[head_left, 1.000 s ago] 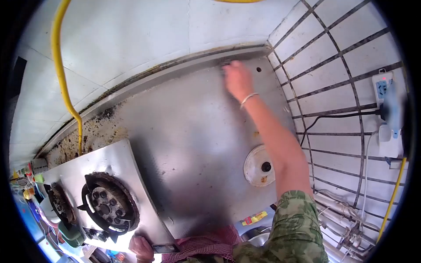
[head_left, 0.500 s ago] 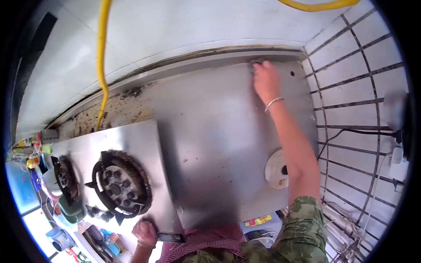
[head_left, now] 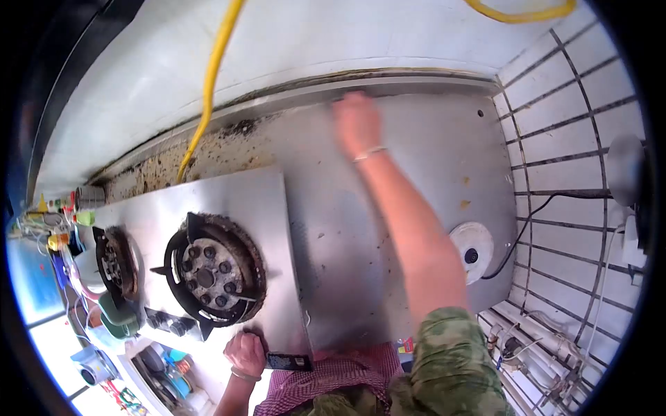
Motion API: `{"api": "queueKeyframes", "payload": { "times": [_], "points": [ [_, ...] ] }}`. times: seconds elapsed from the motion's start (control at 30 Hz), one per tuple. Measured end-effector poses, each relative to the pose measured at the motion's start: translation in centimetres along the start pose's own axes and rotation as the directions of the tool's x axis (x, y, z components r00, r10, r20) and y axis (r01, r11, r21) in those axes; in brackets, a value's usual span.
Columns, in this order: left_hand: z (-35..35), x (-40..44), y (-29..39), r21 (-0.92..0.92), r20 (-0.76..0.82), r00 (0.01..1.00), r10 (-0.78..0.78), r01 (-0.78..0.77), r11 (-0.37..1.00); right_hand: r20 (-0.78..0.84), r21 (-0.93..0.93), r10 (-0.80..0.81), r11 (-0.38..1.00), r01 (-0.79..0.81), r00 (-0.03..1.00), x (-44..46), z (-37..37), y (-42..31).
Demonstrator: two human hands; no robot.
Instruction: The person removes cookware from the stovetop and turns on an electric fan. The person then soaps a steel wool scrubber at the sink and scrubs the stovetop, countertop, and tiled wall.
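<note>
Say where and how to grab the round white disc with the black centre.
Probably the far rim of the white disc, pinched from above. It lies flat on the steel counter, so its edge looks like the best hold. The right forearm crosses the left side in view, and a black cord reaches the lower right. Can't tell whether the centre is raised.
</note>
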State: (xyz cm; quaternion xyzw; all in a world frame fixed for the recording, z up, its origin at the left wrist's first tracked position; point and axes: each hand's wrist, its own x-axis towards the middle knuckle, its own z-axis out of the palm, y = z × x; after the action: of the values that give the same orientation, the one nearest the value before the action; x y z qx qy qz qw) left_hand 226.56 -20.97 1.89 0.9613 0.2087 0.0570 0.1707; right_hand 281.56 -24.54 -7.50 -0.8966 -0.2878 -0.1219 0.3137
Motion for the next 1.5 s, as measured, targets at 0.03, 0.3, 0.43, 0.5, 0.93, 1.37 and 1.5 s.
{"api": "queueKeyframes", "payload": {
  "times": [0.03,0.3,0.43,0.5,0.93,1.37,1.5],
  "points": [
    [0.1,-0.3,-0.1,-0.006,-0.004,1.0,-0.011,0.011,1.0,-0.194,-0.077,-0.051,0.996,0.037,0.98,-0.4,-1.7,3.3],
    [-0.5,0.9,0.4,-0.005,-0.002,1.0,-0.013,0.013,1.0,0.018,-0.197,-0.013,0.98,0.016,1.0,0.0,3.9,-4.9],
    [-0.8,1.3,0.9,0.015,0.045,0.998,-0.04,0.039,0.999,0.062,0.014,-0.323,0.946,0.323,0.944,-0.2,5.1,-6.5],
    [0.0,0.4,0.1,0.015,0.048,0.999,-0.014,0.013,1.0,0.076,-0.04,-0.322,0.945,0.326,0.944,-0.9,0.5,-4.2],
    [0.4,-0.4,-0.3,-0.039,0.058,0.998,-0.038,0.04,0.998,0.055,0.061,-0.345,0.938,0.341,0.937,-1.4,5.2,-6.0],
    [-1.3,1.9,0.7,-0.024,0.041,0.999,0.0,0.001,1.0,0.205,-0.001,-0.287,0.956,0.294,0.936,0.2,5.8,-10.8],
    [-1.1,1.7,1.1,-0.033,0.009,1.0,0.018,-0.017,0.999,-0.102,-0.149,-0.251,0.961,0.235,0.963,-0.6,0.6,-0.1]
  ]
}}
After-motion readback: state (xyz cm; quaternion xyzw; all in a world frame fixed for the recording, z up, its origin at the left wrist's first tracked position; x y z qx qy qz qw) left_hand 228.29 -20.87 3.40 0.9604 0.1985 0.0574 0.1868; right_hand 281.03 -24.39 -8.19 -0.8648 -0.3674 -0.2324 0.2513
